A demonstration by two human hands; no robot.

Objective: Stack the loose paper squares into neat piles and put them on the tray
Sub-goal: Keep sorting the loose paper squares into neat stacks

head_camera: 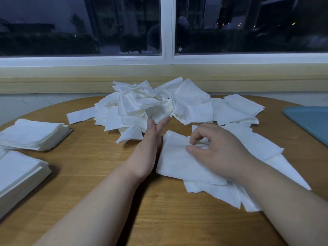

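A big heap of loose white paper squares (159, 102) lies at the far middle of the round wooden table (99, 174). Nearer me, several squares overlap in a rough spread, with one top square (175, 162) uppermost. My left hand (149, 148) stands on its edge with straight fingers against the left side of that top square. My right hand (218, 150) rests on the spread with fingers curled and pinches the top square between thumb and fingertips. Two neat piles lie at the left, one further back (33, 134) and one close to me (19, 174). The blue tray (312, 119) shows at the right edge.
A pale wooden sill (159, 80) and a dark window run along the far side of the table. Bare wood shows between the left piles and my arms, and in the near middle.
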